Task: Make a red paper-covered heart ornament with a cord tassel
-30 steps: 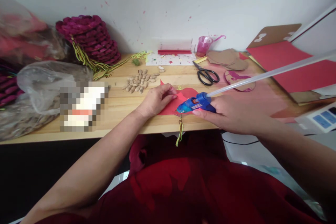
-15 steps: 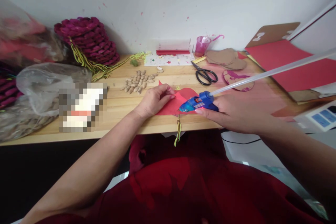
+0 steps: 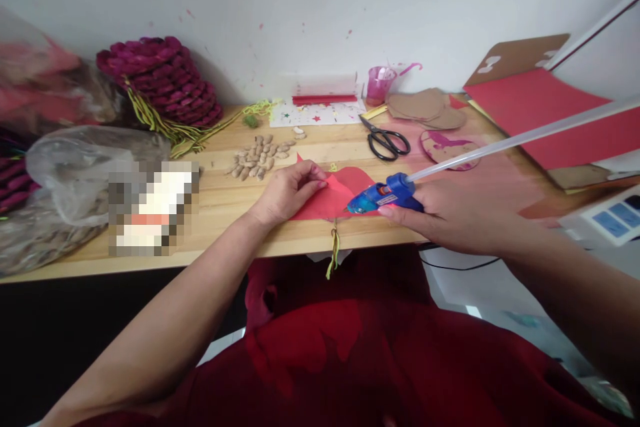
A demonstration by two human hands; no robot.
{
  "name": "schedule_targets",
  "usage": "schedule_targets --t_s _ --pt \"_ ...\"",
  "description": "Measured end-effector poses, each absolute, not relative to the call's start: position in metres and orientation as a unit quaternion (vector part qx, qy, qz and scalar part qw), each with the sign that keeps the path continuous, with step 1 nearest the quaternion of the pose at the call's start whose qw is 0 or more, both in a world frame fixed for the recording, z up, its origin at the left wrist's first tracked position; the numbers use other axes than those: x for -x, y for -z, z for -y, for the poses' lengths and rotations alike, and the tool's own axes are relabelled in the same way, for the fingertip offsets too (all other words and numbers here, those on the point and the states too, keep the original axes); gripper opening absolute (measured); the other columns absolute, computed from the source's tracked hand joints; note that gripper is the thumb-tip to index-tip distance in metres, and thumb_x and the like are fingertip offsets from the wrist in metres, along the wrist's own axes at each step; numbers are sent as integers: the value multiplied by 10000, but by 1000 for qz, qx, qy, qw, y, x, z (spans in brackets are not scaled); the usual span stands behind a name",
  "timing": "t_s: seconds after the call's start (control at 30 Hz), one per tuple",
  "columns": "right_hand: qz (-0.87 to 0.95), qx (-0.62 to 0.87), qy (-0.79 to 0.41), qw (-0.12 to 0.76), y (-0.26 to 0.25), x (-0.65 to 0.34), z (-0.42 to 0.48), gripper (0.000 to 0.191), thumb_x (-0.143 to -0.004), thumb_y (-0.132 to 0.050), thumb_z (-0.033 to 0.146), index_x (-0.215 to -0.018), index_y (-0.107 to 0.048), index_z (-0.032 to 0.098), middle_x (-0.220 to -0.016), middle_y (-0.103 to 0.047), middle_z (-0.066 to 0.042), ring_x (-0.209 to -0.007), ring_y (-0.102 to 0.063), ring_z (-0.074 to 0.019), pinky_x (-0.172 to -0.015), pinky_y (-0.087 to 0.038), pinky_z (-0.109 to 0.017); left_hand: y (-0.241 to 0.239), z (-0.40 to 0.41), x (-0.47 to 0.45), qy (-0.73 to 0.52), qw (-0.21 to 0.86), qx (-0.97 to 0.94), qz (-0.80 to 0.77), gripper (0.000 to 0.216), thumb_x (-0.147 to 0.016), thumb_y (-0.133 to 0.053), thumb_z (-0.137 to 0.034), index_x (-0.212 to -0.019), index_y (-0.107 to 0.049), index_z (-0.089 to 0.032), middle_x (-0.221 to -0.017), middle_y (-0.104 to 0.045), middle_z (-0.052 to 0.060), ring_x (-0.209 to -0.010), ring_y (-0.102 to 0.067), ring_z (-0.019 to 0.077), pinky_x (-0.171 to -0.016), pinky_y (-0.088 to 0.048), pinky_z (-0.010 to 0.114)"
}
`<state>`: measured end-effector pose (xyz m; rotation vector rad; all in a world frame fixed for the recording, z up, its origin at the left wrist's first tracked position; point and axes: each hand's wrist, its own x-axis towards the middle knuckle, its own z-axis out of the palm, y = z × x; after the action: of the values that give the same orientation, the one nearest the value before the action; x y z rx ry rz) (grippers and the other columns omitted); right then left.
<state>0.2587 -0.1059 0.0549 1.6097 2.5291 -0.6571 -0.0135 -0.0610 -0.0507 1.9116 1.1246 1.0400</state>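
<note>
My left hand [image 3: 290,193] pinches the raised edge of a piece of red paper [image 3: 327,205] near the table's front edge. A rounded part of red paper lies under the lifted flap. Wrapped around the handle of a blue hot glue gun [image 3: 383,195] is my right hand [image 3: 445,217]. The gun's nozzle points left, close to the paper's right side; whether it touches cannot be made out. A long clear glue stick [image 3: 475,147] sticks out of its back. From beneath the paper a yellow-green yarn tassel [image 3: 334,250] hangs over the table edge.
Black-handled scissors [image 3: 387,143], cardboard pieces [image 3: 425,110] and a pink-stained cup [image 3: 381,83] lie beyond my right hand. Peanuts [image 3: 257,157] are heaped beyond my left. A magenta peanut bundle [image 3: 160,80] and plastic bags [image 3: 80,170] stand left; a power strip [image 3: 613,220] is at right.
The glue gun and my right hand have shifted slightly right relative to the paper. My left hand keeps its pinch on the paper. The whole view has drifted a little.
</note>
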Motion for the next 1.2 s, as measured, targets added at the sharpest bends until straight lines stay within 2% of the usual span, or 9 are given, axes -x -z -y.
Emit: schedule_targets --t_s 0.63,0.9,1.2 --pt "-830 -521 199 7 -48 -282 107 608 -947 -412 683 -591 -580 220 -524 -542 -21 -495 -478 -164 -541 -309 -333 52 61 16 -383 332 -737 -447 175 -898 -654 -349 -909 -668 -175 -827 -691 27 -701 -587 138 -673 -469 260" --pt "-826 -522 212 16 -49 -283 110 599 -958 -380 696 -693 -646 229 -561 -571 -26 -542 -524 -194 -573 -333 -339 50 62 15 -382 334 -735 -449 158 -899 -653 -331 -913 -667 -175 -834 -695 21 -700 -586 129 -677 -472 250" --pt "-825 -526 204 12 -50 -282 113 571 -957 -393 679 -663 -598 234 -569 -583 -22 -536 -549 -191 -545 -348 -333 50 62 15 -384 333 -734 -450 155 -888 -660 -333 -894 -665 -177 -806 -690 15 -670 -575 126 -654 -473 245"
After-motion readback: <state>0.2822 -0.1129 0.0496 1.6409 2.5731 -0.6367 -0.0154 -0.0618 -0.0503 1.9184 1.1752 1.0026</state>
